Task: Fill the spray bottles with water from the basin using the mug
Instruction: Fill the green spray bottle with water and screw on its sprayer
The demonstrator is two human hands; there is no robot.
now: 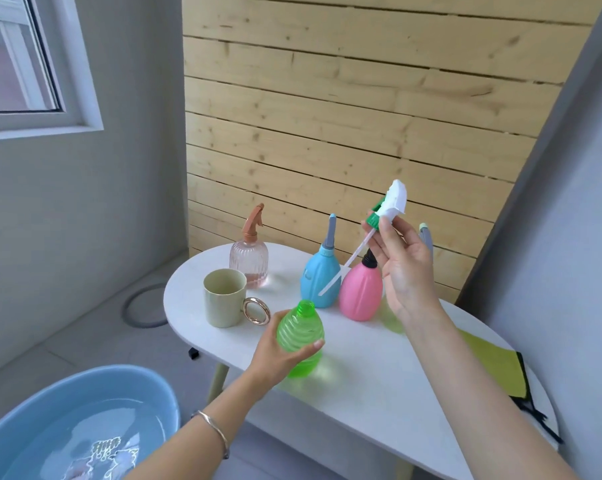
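White table (379,375), green bottle (301,336) upright

No text, label, brand or number can be read anywhere. The light blue plastic spray bottle (315,268), standing towards the far edge of the white oval table (361,393), bears a faint raised mark on its side, too blurred to make out. On the bottom of the light blue plastic basin (67,386), under the water, there is a white printed pattern that may be lettering, but ripples distort it beyond reading.
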